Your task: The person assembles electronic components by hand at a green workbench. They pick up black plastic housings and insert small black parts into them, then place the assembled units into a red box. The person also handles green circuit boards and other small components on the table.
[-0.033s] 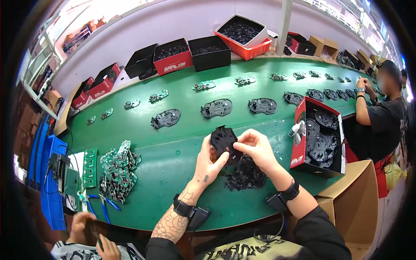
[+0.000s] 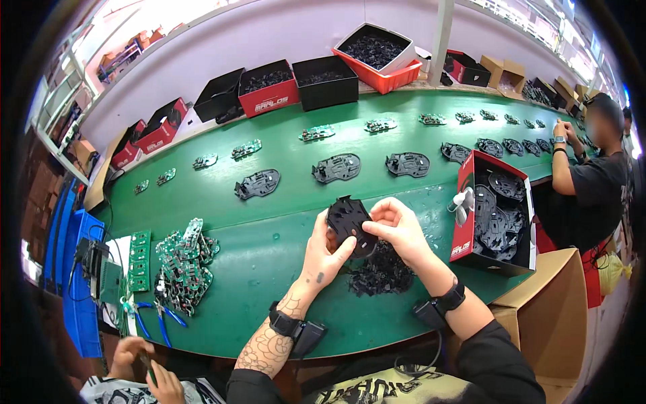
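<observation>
My left hand [image 2: 324,252] holds a black plastic computer-mouse base shell [image 2: 346,219], its inner side up, with the thumb along the near edge. My right hand [image 2: 398,232] is closed in a pinch at the shell's right edge, thumb and fingertip touching it. Any small part between those fingertips is too small to make out. Just below the shell lies a pile of small black plastic parts [image 2: 382,273], partly covered by my right hand and the shell.
Mouse bases [image 2: 336,167] and green circuit boards [image 2: 316,132] stand in rows across the green table [image 2: 269,229]. At right is a red-black box [image 2: 463,225] of bases; at left, a heap of boards [image 2: 185,266] and blue-handled pliers [image 2: 161,323]. A co-worker's hands [image 2: 165,384] are at lower left.
The co-worker's hands at lower left have shifted slightly. My own hands and the shell stay almost in place.
</observation>
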`<state>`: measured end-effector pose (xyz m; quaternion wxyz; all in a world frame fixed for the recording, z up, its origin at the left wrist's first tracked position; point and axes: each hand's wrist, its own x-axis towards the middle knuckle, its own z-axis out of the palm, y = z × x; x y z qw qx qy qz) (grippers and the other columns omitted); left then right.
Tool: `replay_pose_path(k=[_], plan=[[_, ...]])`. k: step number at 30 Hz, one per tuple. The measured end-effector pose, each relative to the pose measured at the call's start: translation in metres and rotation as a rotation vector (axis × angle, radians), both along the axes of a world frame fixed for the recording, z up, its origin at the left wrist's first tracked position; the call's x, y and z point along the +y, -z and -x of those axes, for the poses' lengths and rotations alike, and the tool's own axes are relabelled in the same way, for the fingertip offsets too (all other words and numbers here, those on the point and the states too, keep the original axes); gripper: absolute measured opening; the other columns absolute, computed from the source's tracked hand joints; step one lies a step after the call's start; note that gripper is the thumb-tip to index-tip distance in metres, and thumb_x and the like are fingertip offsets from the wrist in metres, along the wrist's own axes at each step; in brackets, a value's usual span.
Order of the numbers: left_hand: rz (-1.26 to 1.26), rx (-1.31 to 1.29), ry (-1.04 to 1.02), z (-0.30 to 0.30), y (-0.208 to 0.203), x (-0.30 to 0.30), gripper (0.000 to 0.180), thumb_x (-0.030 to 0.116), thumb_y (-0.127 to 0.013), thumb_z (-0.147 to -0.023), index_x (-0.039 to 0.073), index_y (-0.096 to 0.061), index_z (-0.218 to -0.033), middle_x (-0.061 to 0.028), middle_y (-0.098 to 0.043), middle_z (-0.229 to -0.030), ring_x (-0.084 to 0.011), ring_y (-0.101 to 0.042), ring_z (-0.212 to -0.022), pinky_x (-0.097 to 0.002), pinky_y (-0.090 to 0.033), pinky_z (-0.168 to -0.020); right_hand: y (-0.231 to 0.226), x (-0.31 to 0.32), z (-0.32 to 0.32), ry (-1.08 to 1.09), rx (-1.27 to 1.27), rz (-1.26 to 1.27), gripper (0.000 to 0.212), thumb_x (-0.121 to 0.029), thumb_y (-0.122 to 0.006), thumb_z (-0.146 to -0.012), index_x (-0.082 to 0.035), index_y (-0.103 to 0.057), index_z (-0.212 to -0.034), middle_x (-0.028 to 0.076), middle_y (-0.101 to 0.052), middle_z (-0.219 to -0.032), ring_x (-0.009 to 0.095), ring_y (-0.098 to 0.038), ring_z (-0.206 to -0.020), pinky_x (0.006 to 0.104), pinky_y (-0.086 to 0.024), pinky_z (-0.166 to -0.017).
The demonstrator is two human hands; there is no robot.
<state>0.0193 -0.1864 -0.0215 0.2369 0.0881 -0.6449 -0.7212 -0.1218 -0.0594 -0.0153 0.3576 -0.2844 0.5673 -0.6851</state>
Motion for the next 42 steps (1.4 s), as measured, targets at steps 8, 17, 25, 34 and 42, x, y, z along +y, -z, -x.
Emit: replay_pose_path(k=[8, 17, 25, 34, 42], plan=[[0.198, -0.061, -0.182, -0.001, -0.012, -0.003, 0.075, 0.013, -0.072, -0.082, 0.007, -0.03, -0.144, -0.0097, -0.052, -0.127, -0.0196, -0.057, -0.105, -0.0329, -0.052, -0.087, -0.01, 0.001, 0.003, -0.143, -0.229, -0.021, 0.032, -0.011, -0.071, -0.084, -0.002, -0.062, -0.114, 0.003, -0.066, -0.104, 0.009, -0.062, -0.092, 0.0237, -0.05, -0.079], [0.848, 0.01, -0.496, -0.001, -0.022, -0.028, 0.034, 0.014, -0.076, -0.078, 0.005, -0.066, -0.109, -0.0083, -0.057, -0.096, -0.0193, -0.057, -0.085, -0.0298, -0.049, -0.075, -0.008, -0.001, -0.01, 0.033, 0.251, -0.083, 0.038, -0.014, -0.076, -0.081, -0.001, -0.064, -0.114, 0.008, -0.067, -0.094, 0.012, -0.063, -0.083, 0.0275, -0.053, -0.075], [0.356, -0.031, -0.839, -0.02, -0.034, -0.231, 0.033, 0.019, -0.071, -0.085, -0.003, -0.065, -0.109, -0.0127, -0.067, -0.101, -0.0179, -0.063, -0.091, -0.03, -0.049, -0.083, -0.002, 0.011, 0.002, 0.06, 1.107, -0.258, 0.019, -0.02, -0.075, -0.076, -0.005, -0.071, -0.087, 0.009, -0.062, -0.094, 0.028, -0.056, -0.097, 0.0397, -0.047, -0.086], [0.894, -0.982, -1.227, -0.088, 0.002, -0.321, 0.044, 0.034, -0.077, -0.071, 0.005, -0.069, -0.103, -0.019, -0.068, -0.102, -0.0363, -0.065, -0.094, -0.0429, -0.051, -0.083, 0.011, 0.006, 0.008, -0.032, 1.1, -0.212, 0.009, -0.015, -0.068, -0.077, -0.006, -0.07, -0.079, 0.012, -0.061, -0.084, 0.031, -0.06, -0.087, 0.0421, -0.05, -0.079], [0.904, -1.111, -1.016, -0.104, -0.003, -0.312, 0.046, 0.033, -0.076, -0.071, -0.003, -0.064, -0.098, -0.0262, -0.066, -0.103, -0.0392, -0.063, -0.099, -0.045, -0.051, -0.085, 0.015, 0.004, 0.01, 0.054, 1.147, -0.173, 0.01, -0.014, -0.068, -0.077, -0.004, -0.071, -0.08, 0.013, -0.061, -0.085, 0.032, -0.06, -0.086, 0.041, -0.05, -0.079]])
